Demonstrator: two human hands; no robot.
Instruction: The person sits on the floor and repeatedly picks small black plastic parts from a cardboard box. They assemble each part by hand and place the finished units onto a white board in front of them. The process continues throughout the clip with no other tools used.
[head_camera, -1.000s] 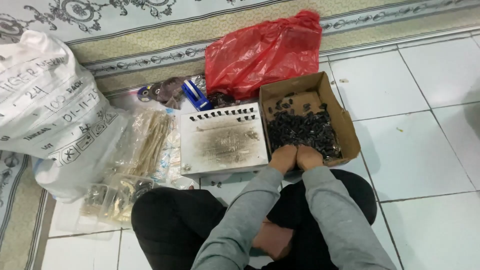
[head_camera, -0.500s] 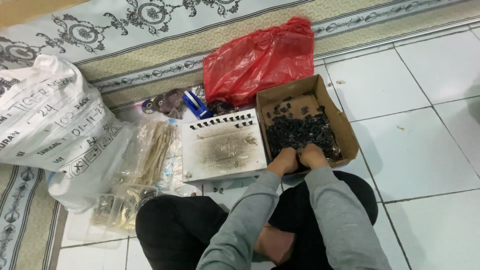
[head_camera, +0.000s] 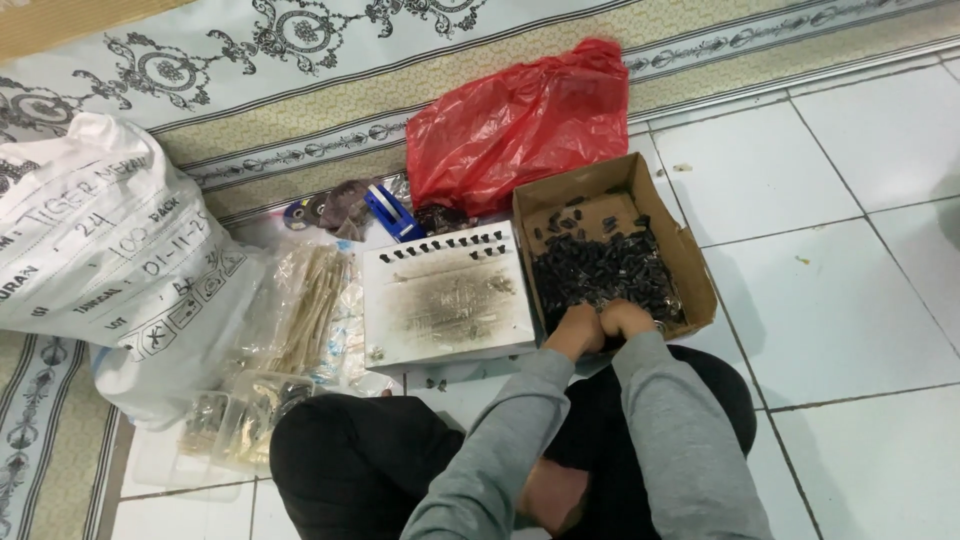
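I see an open brown cardboard box (head_camera: 690, 262). A crumpled red plastic bag (head_camera: 520, 125) lies just behind the box. A big white sack (head_camera: 90, 250) with dark print sits far to its left.

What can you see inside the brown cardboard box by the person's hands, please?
The cardboard box holds a heap of small black parts. The left hand and right hand reach into its near edge, covering the parts beneath them. The parts' exact kind is unclear.

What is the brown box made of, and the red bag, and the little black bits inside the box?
The brown box looks like plain cardboard: matte, with folded flaps. The red bag seems to be thin plastic film, glossy and crinkled. The little black bits are too small to tell for sure; they look like dark plastic or metal.
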